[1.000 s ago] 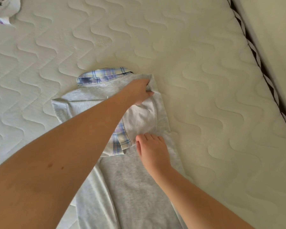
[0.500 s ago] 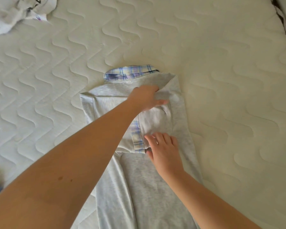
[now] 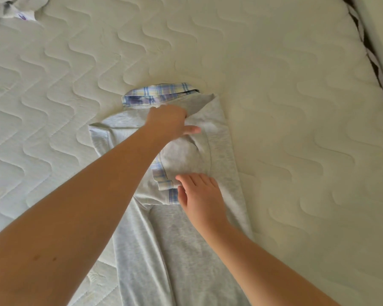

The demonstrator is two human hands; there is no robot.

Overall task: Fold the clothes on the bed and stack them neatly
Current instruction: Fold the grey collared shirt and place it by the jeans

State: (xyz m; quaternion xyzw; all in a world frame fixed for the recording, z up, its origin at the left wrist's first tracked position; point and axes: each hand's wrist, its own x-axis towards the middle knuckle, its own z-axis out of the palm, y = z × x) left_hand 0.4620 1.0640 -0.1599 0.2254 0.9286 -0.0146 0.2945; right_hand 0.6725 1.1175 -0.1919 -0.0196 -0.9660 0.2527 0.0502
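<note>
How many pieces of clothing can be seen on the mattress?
2. A grey shirt with plaid trim lies in the middle under both hands. A crumpled white garment sits at the top left corner, cut off by the frame edge; more may lie outside the view.

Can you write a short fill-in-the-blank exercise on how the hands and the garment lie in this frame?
1. The light grey knit shirt has a collar in a ____ pattern.
2. The left hand grips the folded-in grey ____ near the collar.
3. The right hand rests ____ on the shirt, fingers straight.
4. The shirt lies on a cream ____ mattress.

Missing words: plaid; sleeve; flat; quilted
</note>
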